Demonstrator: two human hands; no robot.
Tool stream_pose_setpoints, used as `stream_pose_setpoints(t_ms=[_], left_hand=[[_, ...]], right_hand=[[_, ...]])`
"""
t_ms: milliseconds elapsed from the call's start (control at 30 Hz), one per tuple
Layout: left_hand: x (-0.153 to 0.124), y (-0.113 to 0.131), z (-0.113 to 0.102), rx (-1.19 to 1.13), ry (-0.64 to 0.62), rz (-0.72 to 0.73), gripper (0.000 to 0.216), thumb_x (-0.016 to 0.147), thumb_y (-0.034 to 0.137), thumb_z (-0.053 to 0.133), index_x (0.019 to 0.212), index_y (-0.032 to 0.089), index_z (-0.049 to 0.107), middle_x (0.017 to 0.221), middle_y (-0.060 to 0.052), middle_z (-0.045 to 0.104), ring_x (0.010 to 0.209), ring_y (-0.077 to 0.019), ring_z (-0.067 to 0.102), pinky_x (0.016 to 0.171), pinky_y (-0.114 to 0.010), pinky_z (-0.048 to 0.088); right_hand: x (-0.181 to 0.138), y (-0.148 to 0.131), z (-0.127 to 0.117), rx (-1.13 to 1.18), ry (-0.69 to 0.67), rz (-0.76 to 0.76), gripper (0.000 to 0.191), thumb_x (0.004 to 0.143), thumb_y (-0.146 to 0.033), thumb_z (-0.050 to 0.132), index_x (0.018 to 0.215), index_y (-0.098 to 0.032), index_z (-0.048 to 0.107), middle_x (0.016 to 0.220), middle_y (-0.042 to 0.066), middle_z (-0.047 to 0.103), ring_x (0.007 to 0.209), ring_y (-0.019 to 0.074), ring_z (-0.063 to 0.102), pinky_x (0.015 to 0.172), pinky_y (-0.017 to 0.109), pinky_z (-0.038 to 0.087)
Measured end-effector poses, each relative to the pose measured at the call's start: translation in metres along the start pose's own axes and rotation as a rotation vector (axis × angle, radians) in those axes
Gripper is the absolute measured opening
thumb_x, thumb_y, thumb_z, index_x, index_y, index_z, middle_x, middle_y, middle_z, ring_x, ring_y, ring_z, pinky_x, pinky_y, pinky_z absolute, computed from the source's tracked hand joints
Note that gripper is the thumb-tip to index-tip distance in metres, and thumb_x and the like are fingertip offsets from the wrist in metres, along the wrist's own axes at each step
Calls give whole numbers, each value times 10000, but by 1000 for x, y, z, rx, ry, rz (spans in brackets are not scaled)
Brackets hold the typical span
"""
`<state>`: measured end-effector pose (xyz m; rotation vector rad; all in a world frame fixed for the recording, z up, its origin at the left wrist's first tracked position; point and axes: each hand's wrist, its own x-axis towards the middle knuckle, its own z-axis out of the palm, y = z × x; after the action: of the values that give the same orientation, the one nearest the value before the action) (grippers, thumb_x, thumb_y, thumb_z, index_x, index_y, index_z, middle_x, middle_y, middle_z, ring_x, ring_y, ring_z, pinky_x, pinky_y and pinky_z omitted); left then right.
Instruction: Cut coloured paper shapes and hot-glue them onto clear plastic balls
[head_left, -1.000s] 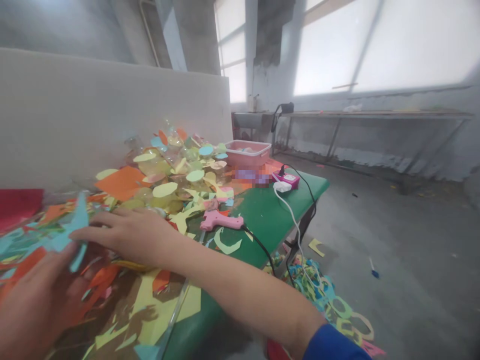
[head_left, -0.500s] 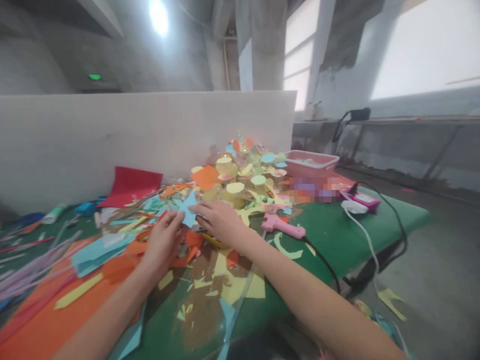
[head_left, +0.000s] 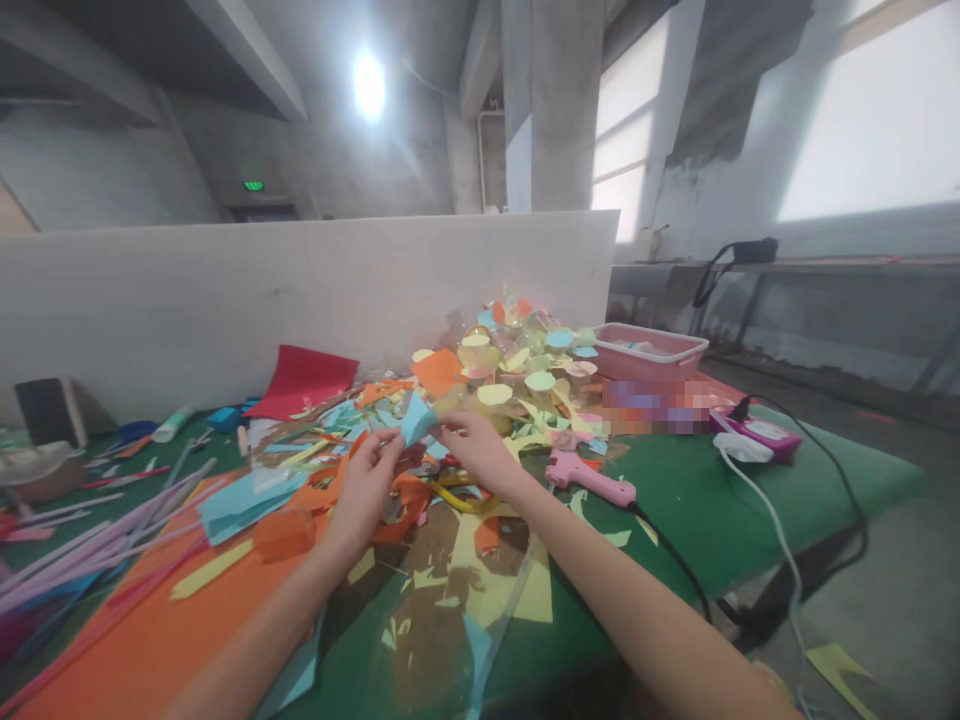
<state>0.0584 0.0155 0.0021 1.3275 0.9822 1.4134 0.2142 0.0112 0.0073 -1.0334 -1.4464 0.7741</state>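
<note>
A small piece of light blue paper (head_left: 415, 420), pointed at the top, is held up above the scraps, bent or folded. My left hand (head_left: 367, 478) pinches its lower left side between thumb and fingers. On the other side, the fingers of my right hand (head_left: 474, 448) are closed at its right edge, their tips partly hidden. Just beneath my right hand lies a yellow curved object (head_left: 457, 498), its kind unclear. Cut orange, yellow and blue paper scraps spread around and under both hands.
A pink glue gun (head_left: 592, 478) with a black cord lies to the right. Behind are a heap of cups with paper discs (head_left: 495, 395), a pink basket (head_left: 651, 352) and a white partition (head_left: 225, 300). Orange sheets (head_left: 142, 620) and lilac strips (head_left: 97, 540) lie left.
The camera view has shifted, so everything sits further right and lower. The blue paper, flat and star-like before, now appears narrower and bent between my fingers.
</note>
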Motion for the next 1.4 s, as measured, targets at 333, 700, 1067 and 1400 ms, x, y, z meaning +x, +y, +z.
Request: stream_pose_setpoints(t_ms=[333, 700, 1067, 1400], left_hand=[[-8, 1, 1, 224, -100, 172, 400, 755, 591, 649, 876, 213, 605, 738, -18, 681, 708, -215, 663, 733, -348, 505], [-21, 4, 7, 412, -167, 180, 327, 894, 560, 466, 897, 242, 540, 739, 20, 621, 714, -195, 608, 751, -348, 492], [-17, 1, 6, 253, -227, 71, 409, 766, 575, 644, 895, 192, 585, 691, 9, 647, 667, -169, 592, 680, -289, 481], [-20, -8, 8, 345, -332, 45, 391, 829, 570, 557, 932, 193, 565, 739, 1, 629, 600, -141, 524, 508, -233, 399]], right_hand=[[-2, -2, 3, 128, 14, 149, 191, 809, -371, 599, 787, -187, 646, 700, 1, 614, 614, 149, 551, 562, 270, 460], [-1, -4, 3, 216, 44, 103, 152, 799, -350, 600, 753, -207, 588, 736, -20, 580, 729, 151, 549, 694, 275, 454], [-4, -4, 8, 253, -21, 141, 235, 806, -351, 616, 980, -210, 545, 847, 4, 568, 740, 158, 564, 593, 262, 465], [-5, -5, 4, 237, -72, 130, 216, 855, -405, 555, 786, -200, 565, 695, -13, 553, 641, 150, 528, 589, 273, 428]])
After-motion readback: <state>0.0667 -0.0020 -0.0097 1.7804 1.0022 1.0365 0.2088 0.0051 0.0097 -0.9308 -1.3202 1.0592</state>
